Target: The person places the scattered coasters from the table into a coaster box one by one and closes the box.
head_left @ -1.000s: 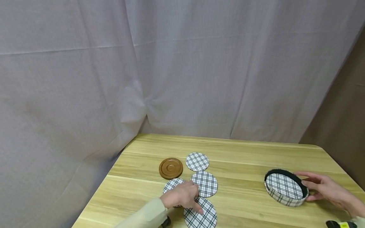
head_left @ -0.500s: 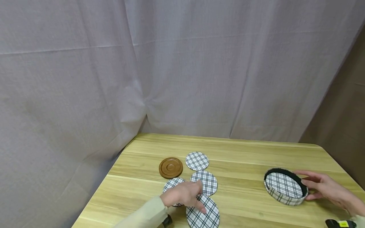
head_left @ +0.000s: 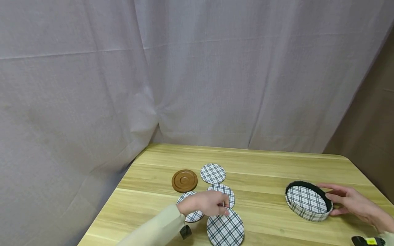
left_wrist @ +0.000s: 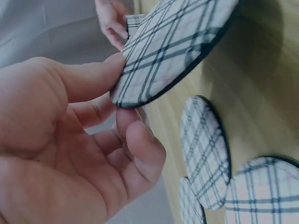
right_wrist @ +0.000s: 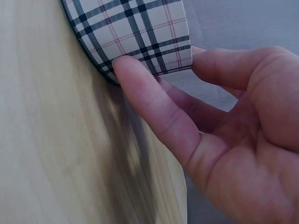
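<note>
Our left hand point(head_left: 210, 203) pinches a plaid coaster point(head_left: 226, 229) by its edge, tilted above the table point(head_left: 267, 225); it seems light and fairly stiff, so edge holds suit. Our right hand point(head_left: 349, 203) grips the round box point(head_left: 304, 213).

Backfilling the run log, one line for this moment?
left hand: pinches plaid coaster by edge | right hand: grips plaid holder | table: brown disc, three more plaid coasters
</note>
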{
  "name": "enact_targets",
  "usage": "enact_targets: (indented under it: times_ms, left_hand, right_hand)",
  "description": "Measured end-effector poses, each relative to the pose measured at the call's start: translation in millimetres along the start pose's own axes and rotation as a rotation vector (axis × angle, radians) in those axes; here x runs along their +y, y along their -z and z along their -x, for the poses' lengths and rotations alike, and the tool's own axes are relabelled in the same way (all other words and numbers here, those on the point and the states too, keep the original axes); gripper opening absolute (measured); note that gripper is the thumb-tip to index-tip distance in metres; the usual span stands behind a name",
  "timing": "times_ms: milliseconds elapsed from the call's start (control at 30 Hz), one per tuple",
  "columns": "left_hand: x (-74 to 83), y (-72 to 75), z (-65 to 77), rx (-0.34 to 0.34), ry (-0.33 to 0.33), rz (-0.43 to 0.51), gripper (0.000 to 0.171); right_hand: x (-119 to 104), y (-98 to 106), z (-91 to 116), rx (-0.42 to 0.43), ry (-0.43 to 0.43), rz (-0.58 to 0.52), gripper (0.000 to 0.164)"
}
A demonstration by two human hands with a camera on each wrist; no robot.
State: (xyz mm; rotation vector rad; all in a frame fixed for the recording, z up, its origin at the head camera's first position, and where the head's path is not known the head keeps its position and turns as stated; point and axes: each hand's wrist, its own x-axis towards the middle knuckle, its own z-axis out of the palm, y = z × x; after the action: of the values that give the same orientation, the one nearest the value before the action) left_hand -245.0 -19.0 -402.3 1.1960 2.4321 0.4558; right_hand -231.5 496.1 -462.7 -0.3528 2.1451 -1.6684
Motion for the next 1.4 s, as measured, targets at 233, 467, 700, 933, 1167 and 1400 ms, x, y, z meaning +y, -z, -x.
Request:
enact_targets:
  times_ms: [233, 467, 700, 933, 1167, 1400]
  left_hand:
    - [8.0, 8.9, -6.3, 0.029, -0.075, 0.044, 0.01]
    - [13.6, 10.8, -18.9, 0.106, -0.049, 0.12, 0.008]
    - [20.5, 13.0, -31.2, 0.185, -0.03, 0.209, 0.009]
    - [26.3, 12.5, -41.6, 0.216, 0.026, 0.323, 0.007]
    - [29.3, 12.0, -54.6, 0.246, 0.067, 0.458, 0.006]
    - [33.2, 13.3, -63.0, 0.289, 0.121, 0.533, 0.005]
  right_hand:
    - [-1.0, 0.5, -1.0, -0.016, 0.017, -0.001, 0.049]
    - [-0.1, 0.9, -2.0, -0.024, 0.031, -0.008, 0.049]
    - [-1.3, 0.3, -1.3, -0.021, 0.024, -0.001, 0.049]
    - [-2.9, 0.3, 0.0, -0.026, 0.03, -0.013, 0.049]
    - [-1.2, -0.3, 0.6, -0.035, 0.04, -0.025, 0.05]
    - [-1.3, 0.5, 0.1, -0.033, 0.028, -0.024, 0.049]
